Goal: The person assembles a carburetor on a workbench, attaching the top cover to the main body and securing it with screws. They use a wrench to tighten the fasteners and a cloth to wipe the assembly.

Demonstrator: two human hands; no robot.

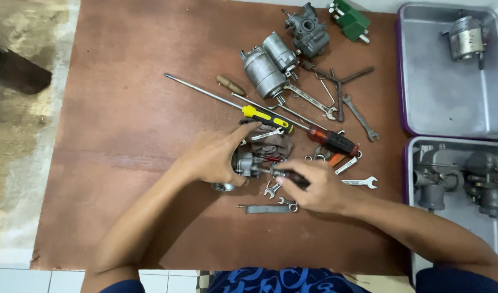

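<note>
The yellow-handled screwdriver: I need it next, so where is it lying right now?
In the head view, the yellow-handled screwdriver lies diagonally mid-board, just above the left hand, its long shaft pointing up-left and a red-handled screwdriver beside it to the right.

Even soft daylight, faint shadows, sharp focus, slight edge distortion

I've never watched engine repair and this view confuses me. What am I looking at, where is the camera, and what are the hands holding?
The camera sits on the person's head, looking down at a brown board. The left hand steadies a small metal engine part. The right hand holds a dark-handled tool against it. Around them lie small wrenches, a yellow-handled screwdriver, a red-handled one and two grey cylinders. At the right, two metal trays hold more parts.
</note>
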